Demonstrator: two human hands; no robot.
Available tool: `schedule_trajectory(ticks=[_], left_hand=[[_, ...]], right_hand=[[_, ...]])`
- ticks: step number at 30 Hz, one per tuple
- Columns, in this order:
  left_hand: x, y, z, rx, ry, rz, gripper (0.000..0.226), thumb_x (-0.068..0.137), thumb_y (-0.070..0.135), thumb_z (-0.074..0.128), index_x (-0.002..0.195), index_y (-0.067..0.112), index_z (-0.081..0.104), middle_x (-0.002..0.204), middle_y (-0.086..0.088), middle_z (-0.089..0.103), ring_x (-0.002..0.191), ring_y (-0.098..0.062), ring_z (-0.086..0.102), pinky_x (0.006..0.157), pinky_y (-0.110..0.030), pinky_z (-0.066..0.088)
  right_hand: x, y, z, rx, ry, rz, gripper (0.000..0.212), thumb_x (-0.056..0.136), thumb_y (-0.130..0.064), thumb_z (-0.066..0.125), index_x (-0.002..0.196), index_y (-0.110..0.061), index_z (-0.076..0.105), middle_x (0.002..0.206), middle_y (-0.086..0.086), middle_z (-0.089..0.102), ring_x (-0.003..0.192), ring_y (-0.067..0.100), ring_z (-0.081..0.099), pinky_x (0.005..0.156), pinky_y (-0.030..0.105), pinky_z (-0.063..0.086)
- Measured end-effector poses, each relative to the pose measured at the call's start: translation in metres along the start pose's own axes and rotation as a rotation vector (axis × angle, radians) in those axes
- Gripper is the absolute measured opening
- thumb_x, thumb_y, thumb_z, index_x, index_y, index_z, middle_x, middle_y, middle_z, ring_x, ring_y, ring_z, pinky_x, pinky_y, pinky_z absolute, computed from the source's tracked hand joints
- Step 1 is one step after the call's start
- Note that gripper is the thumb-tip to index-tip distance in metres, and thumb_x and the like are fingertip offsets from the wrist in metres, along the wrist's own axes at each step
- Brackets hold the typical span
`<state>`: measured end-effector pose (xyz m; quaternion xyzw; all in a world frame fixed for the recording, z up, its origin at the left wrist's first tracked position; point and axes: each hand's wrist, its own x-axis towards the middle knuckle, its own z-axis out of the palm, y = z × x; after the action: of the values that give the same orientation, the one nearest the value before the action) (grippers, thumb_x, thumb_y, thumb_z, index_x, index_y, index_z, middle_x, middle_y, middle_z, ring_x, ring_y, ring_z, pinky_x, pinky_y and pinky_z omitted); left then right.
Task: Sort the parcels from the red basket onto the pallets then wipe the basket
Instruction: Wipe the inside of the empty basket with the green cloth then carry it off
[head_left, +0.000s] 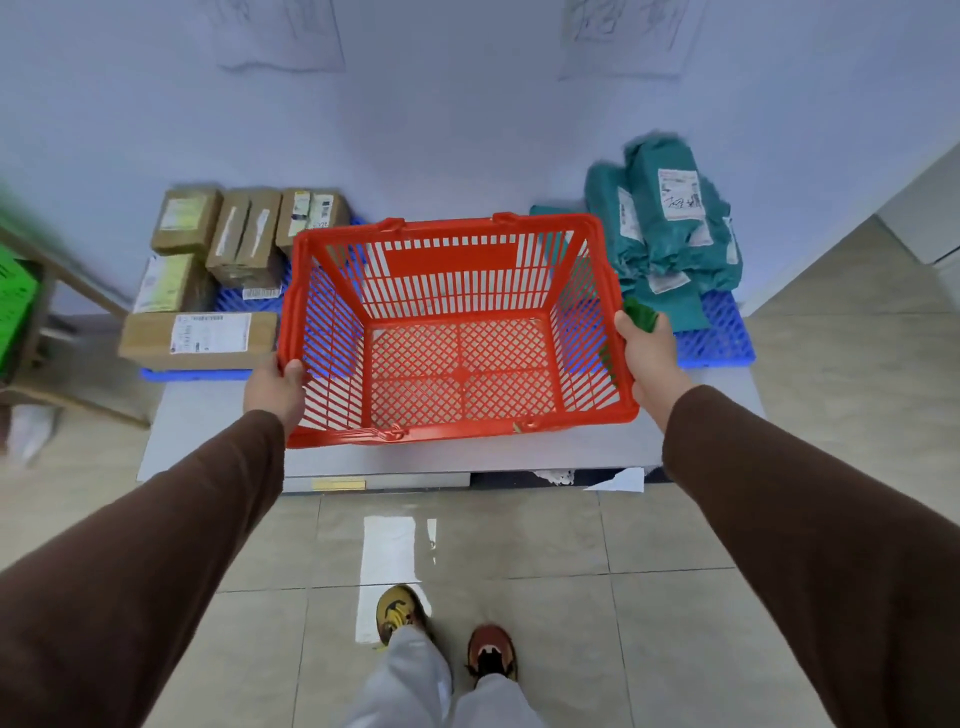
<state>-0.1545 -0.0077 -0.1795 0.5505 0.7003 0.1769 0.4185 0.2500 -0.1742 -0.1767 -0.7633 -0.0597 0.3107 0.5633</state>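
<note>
- Basket (457, 332), red, emptied of parcels, held above the grey platform (208, 426) with its mesh floor bare; judged: sorting finished, wiping step in hand.
- Blue pallets flanking the basket: left pallet (249, 299) just behind its left wall, right pallet (722, 338) just beyond its right wall.
- Cardboard boxes (197, 338) stacked left of the basket on the left pallet, labels up.
- Teal mailer bags (670, 228) heaped right of the basket and behind its far right corner, on the right pallet.
- Left hand (272, 387) gripping the basket's left rim near the front corner, thumb hooked over the edge, remaining fingers hidden beneath.
- Right hand (649, 358) clamped on the basket's right rim, fingers curled and also pinching a green cloth (641, 314) against the rim; exact finger spread not visible.
- Scrap of white paper (618, 480) lying on the floor below the basket's front right corner.
- Next move, as a judgement: set the basket down or steady it with the left hand alone, free the right hand with the cloth, then sweep the cloth along the inner walls and mesh floor.
- Risk, as a judgement: basket tipping once one hand lets go.
</note>
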Motion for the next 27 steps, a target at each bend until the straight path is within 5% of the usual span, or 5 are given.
schedule_trajectory(ticks=[6,9,15,20,27], left_hand=[[-0.008,0.015,-0.069,-0.02,0.125,0.058,0.036,0.096,0.038,0.045,0.115,0.011,0.059,0.11,-0.023,0.069,0.098,-0.042,0.067,0.093,-0.056,0.054],[-0.021,0.026,-0.118,-0.049,0.196,0.106,0.035,0.088,0.04,0.047,0.098,0.01,0.063,0.104,-0.027,0.07,0.1,-0.043,0.067,0.093,-0.054,0.053],[-0.086,0.05,-0.234,-0.075,0.337,0.14,0.035,0.098,0.03,0.049,0.11,0.002,0.066,0.106,-0.022,0.071,0.098,-0.037,0.067,0.093,-0.048,0.052],[-0.101,0.024,-0.334,-0.164,0.446,0.083,0.046,0.086,0.043,0.052,0.105,0.004,0.067,0.102,-0.025,0.071,0.097,-0.041,0.068,0.088,-0.051,0.055],[-0.107,-0.044,-0.47,-0.207,0.566,0.042,0.031,0.093,0.03,0.054,0.101,0.003,0.067,0.101,-0.023,0.072,0.097,-0.037,0.069,0.088,-0.048,0.054]], right_hand=[[-0.047,-0.075,0.007,0.037,-0.065,-0.095,0.017,0.093,-0.027,0.069,0.092,-0.027,0.052,0.105,0.005,0.067,0.104,0.027,0.067,0.096,0.049,0.054],[-0.074,-0.117,0.02,0.072,-0.165,-0.134,0.021,0.092,-0.021,0.07,0.105,-0.019,0.054,0.108,0.009,0.068,0.098,0.025,0.068,0.094,0.05,0.055],[-0.138,-0.202,0.073,0.056,-0.353,-0.218,0.043,0.088,-0.011,0.074,0.124,-0.01,0.052,0.106,0.009,0.068,0.081,0.016,0.069,0.064,0.03,0.057],[-0.191,-0.248,0.145,0.023,-0.503,-0.261,0.058,0.072,-0.018,0.08,0.123,-0.017,0.052,0.11,0.011,0.071,0.089,0.026,0.074,0.078,0.049,0.061],[-0.305,-0.263,0.276,0.006,-0.651,-0.297,0.057,0.079,-0.003,0.077,0.129,-0.01,0.048,0.109,0.013,0.069,0.083,0.024,0.072,0.065,0.037,0.058]])
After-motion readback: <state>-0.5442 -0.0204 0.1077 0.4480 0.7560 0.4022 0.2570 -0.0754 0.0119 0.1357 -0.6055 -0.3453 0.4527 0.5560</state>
